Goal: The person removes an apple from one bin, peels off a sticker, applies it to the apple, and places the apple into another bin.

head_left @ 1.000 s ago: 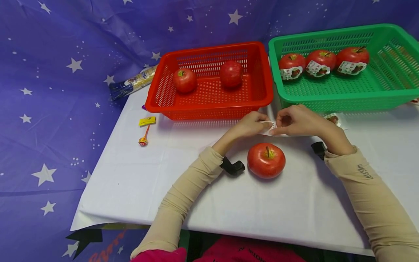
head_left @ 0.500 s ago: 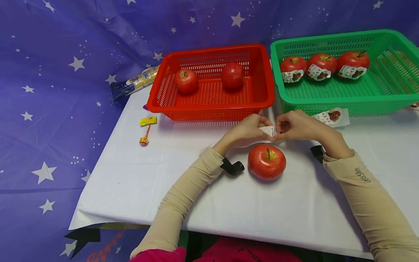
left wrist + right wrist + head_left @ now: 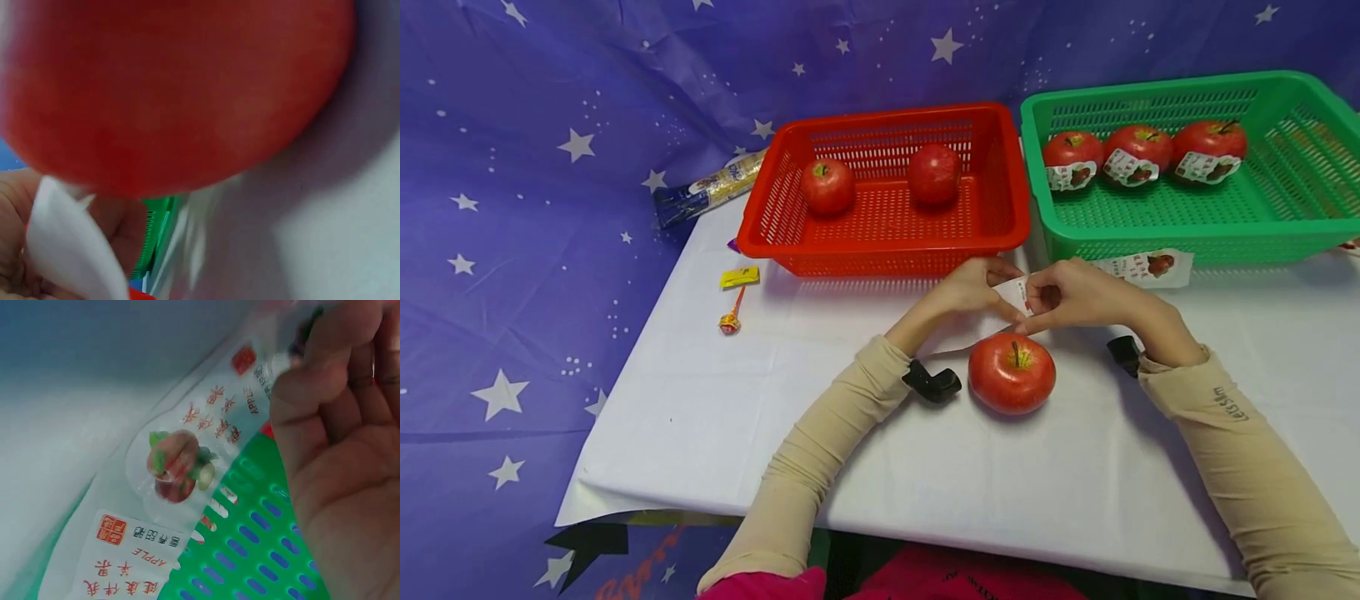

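A bare red apple (image 3: 1011, 374) stands on the white table (image 3: 715, 400) between my forearms; it fills the left wrist view as a red blur (image 3: 181, 87). Just behind it my left hand (image 3: 972, 289) and right hand (image 3: 1071, 293) meet and together pinch a small white label sticker (image 3: 1018, 293). In the right wrist view my curled right fingers (image 3: 340, 425) hold a clear label strip (image 3: 206, 444) printed with an apple picture and red characters. White paper (image 3: 75, 250) shows beside my left palm.
A red basket (image 3: 880, 242) behind holds two unlabelled apples (image 3: 827, 186). A green basket (image 3: 1187, 233) at the right holds three labelled apples (image 3: 1137, 152). Another label (image 3: 1150, 267) lies by the green basket. A lollipop (image 3: 730, 317), yellow wrapper (image 3: 738, 276) and blue packet (image 3: 703, 190) lie left.
Both hands have come slightly nearer the apple while still working the sticker between them. The loose label by the green basket has shifted a little. The apple has stayed put.
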A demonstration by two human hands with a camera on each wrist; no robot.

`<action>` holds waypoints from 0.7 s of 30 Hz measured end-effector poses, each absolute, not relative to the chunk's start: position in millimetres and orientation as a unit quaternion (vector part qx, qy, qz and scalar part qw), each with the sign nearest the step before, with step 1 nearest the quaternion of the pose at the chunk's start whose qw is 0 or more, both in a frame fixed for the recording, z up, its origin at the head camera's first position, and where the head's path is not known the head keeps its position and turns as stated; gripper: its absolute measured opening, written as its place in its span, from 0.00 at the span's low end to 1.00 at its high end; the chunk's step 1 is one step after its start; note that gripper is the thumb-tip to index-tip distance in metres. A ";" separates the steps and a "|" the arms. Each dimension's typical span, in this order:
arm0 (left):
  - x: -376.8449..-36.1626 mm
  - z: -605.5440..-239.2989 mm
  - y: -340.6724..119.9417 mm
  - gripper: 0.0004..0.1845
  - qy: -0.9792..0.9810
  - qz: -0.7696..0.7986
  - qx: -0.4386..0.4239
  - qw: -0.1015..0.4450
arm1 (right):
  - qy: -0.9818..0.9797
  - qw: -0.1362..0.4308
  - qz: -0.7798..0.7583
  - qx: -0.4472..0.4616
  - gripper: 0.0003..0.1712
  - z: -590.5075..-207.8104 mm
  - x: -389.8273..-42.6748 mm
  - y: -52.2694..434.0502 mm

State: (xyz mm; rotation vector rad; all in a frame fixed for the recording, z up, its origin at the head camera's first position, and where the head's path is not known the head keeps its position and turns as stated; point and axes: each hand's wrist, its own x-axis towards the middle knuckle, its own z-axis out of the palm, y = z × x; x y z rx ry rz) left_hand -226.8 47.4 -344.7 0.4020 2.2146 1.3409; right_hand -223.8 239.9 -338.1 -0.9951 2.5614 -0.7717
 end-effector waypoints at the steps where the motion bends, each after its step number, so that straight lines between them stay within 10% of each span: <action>1: -226.8 -344.3 47.4 0.31 0.817 0.492 0.150 0.259 | 0.883 0.150 -0.276 -0.349 0.19 -338.3 -224.4 240.6; 21: -227.8 -347.1 42.6 0.36 0.839 0.421 0.245 0.243 | 0.868 0.136 -0.281 -0.386 0.03 -337.1 -226.6 242.3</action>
